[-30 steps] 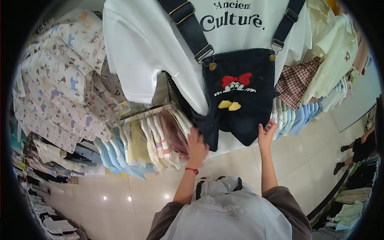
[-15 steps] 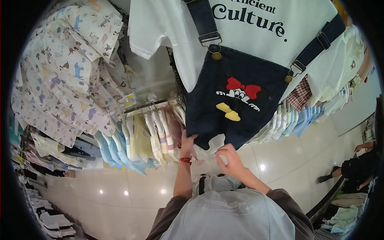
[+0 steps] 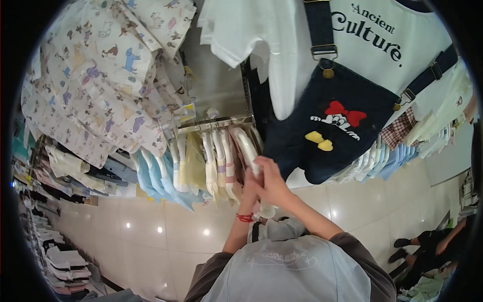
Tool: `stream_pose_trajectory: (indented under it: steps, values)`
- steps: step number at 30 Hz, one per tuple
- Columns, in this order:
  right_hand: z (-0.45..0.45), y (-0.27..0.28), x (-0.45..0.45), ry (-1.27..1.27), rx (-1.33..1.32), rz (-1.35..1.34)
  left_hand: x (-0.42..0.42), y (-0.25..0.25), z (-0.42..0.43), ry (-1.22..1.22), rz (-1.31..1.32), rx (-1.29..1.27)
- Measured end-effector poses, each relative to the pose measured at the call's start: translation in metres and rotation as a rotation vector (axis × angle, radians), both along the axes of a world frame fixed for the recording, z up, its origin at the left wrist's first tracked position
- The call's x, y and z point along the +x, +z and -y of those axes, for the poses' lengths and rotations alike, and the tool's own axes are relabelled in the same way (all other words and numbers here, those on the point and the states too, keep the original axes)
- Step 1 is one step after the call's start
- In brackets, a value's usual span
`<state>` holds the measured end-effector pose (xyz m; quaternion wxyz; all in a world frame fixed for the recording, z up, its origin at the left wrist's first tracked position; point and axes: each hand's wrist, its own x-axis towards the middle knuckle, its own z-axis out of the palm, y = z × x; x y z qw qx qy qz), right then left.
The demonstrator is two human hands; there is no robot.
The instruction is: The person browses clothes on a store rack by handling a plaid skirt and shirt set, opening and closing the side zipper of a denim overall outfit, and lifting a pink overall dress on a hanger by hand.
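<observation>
My left hand (image 3: 249,192), with a red string bracelet at its wrist, and my right hand (image 3: 271,183) meet at the right end of the rack. Both are closed around a pale garment on a white hanger (image 3: 246,151); the exact grip of the fingers is partly hidden. Just right of them hang the dark overalls (image 3: 322,121), with a red bow and yellow shoes on the front, over a white shirt (image 3: 367,30) printed "Ancient Culture." Left of my hands, several small yellow, white and pink garments (image 3: 219,166) hang from a metal rail (image 3: 216,123).
Patterned pale shirts (image 3: 100,75) hang at the left, above light blue garments (image 3: 161,176). More hanging clothes (image 3: 387,158) are at the right. A person's legs (image 3: 412,246) show at the lower right, and folded clothes (image 3: 65,259) lie at the lower left.
My right hand has moved left from below the overalls to meet my left hand at the hanging garment. The overalls and racks now appear farther right in view.
</observation>
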<state>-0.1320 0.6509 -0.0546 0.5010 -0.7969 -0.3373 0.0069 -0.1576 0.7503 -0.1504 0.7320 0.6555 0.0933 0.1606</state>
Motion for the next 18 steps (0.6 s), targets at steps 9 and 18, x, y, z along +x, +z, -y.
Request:
stream_pose_trajectory:
  steps: [9, 18]
  values:
    - [0.043, -0.009, 0.041, -0.14, -0.308, -0.13, -0.025, 0.04, 0.049, -0.439, -0.083, 0.271]
    - [0.117, 0.073, 0.033, -0.141, -0.258, 0.0, -0.018, 0.032, -0.028, 0.514, 0.154, 0.763]
